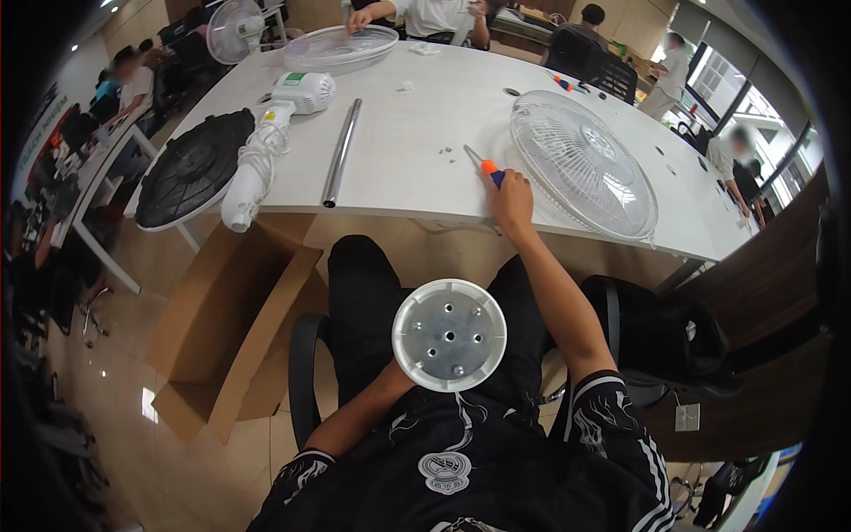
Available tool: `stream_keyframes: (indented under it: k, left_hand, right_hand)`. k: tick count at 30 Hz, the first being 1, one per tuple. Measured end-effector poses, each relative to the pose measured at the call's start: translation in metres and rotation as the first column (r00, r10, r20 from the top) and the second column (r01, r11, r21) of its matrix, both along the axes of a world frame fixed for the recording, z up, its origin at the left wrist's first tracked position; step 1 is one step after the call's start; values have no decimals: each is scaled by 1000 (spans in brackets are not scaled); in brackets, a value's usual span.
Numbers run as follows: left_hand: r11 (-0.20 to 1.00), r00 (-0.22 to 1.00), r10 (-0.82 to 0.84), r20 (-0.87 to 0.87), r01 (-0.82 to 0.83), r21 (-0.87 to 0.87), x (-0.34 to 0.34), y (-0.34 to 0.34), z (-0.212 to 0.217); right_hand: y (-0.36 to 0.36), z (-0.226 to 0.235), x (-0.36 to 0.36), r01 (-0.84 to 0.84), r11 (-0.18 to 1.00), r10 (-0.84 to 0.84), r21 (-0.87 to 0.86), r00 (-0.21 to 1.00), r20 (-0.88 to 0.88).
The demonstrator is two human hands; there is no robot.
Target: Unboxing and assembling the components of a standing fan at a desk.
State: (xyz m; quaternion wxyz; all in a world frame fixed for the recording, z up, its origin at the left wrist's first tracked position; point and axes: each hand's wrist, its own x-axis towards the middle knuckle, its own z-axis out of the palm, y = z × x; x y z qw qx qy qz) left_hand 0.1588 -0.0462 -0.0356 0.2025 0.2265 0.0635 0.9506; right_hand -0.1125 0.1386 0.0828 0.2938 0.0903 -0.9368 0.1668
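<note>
Over my lap is a round white fan base part point(449, 336) with a grey metal plate inside, pierced by several holes. My left hand point(397, 379) supports it from behind; its fingers are hidden by the part. Resting at the table's near edge, my right hand point(513, 200) is closed round the orange and blue handle of a screwdriver point(492, 170), whose tip points away to the left. Several small screws point(447, 152) lie just left of that tip. To the right of this hand is a white fan grille point(585, 160), lying flat.
On the white table point(412, 182) lie a metal tube point(342, 152), a white fan motor body point(304, 92) with coiled cord and a black round base point(197, 164). An opened cardboard box point(232, 328) stands on the floor at left. Across the table, a person touches another grille point(341, 46).
</note>
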Motion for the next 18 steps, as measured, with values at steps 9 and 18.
stream_keyframes:
  k: [9, 18]
  left_hand:
    - [190, 549, 479, -685, -826, -530, 2, 6, 101]
    - [350, 615, 554, -562, -784, -513, 8, 23, 122]
  right_hand:
    - [48, 113, 151, -379, 665, 333, -644, 922, -199]
    - [98, 218, 306, -650, 417, 472, -635, 752, -460]
